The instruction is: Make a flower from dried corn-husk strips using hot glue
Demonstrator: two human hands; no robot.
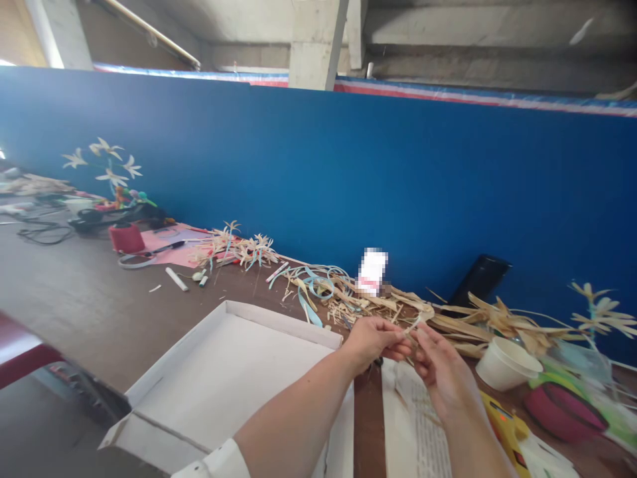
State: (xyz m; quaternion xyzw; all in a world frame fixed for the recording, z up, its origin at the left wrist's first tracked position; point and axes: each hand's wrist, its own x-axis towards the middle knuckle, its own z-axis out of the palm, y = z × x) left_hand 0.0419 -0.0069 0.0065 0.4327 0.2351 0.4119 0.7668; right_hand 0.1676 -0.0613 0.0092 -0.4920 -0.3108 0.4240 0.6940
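My left hand (375, 342) and my right hand (440, 365) meet above the table, fingertips close together. Pinched between them is a thin, pale strip of dried husk (412, 328); fingers cover part of it. Just behind lies a pile of dried husk strips (365, 309), with light-blue ribbon (318, 282) curled at its left. Beneath my right hand is a sheet of printed paper (423, 425). A shallow white box (223, 378) sits under my left forearm.
A white paper cup (507, 364), yellow tool (505, 431) and dark-pink round object (567, 408) stand at right. Husk flowers (253, 249) lie on pink paper further left. A black phone-like object (478, 282) leans on the blue partition (298, 172). Markers (176, 279) lie left of the box.
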